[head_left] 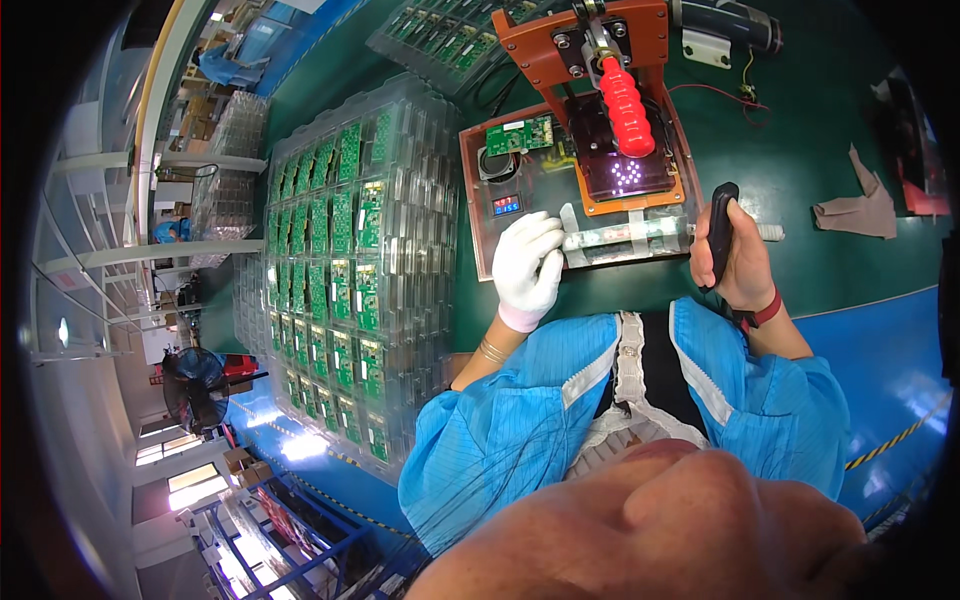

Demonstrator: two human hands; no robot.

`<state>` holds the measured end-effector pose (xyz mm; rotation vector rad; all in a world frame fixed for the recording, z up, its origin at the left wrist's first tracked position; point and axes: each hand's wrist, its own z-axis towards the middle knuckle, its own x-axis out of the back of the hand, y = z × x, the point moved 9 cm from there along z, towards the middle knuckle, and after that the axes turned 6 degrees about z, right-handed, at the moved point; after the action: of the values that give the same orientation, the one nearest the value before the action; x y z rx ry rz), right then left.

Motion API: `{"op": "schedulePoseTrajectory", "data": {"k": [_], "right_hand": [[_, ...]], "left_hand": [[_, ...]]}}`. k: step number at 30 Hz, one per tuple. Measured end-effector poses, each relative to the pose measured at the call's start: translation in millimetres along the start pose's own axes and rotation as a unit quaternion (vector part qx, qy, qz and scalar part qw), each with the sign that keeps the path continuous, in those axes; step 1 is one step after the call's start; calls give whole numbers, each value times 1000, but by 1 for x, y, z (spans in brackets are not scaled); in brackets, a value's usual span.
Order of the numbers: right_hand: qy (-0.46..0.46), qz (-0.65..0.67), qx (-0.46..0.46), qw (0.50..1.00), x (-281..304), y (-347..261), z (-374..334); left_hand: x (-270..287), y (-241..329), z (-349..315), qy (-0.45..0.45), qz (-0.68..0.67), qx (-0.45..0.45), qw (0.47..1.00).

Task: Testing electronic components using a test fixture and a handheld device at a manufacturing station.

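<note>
My left hand (528, 268), in a white glove, rests at the front left of a test fixture (476, 225). Its fingers bend loosely beside the end of a clear strip (610, 236), the thumb set apart, and nothing shows in its grasp. Bare and wearing a red wristband, my right hand (745, 262) is closed round a black handheld device (720, 235) held upright off the strip's right end. A red ribbed lever handle (627, 108) stands above the fixture's dark plate, where a cluster of small white lights (628, 177) glows. One green circuit board (520, 135) lies at the fixture's back left.
Clear trays (430, 250) of green circuit boards are stacked at left, with more trays (440, 40) behind. A small lit display (507, 204) sits on the fixture. At right lie a brown cloth (862, 203) and a dark cylindrical motor-like part (730, 28) with loose wires.
</note>
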<state>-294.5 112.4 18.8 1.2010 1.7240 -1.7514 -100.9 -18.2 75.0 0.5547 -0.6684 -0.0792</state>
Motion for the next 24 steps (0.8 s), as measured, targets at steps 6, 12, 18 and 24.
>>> {"op": "schedulePoseTrajectory", "data": {"k": [6,12,18,24], "right_hand": [[17,17,-9,1000,-2,0,0],[25,-65,43,997,-5,-14,-3],[-18,-84,63,994,-8,-15,-5],[-14,-90,59,994,-8,-15,-5]], "left_hand": [[1,2,2,0,-6,-1,1000],[2,3,3,0,-8,1,1000],[1,3,2,5,-5,0,1000],[-2,2,2,-38,6,-4,999]]}}
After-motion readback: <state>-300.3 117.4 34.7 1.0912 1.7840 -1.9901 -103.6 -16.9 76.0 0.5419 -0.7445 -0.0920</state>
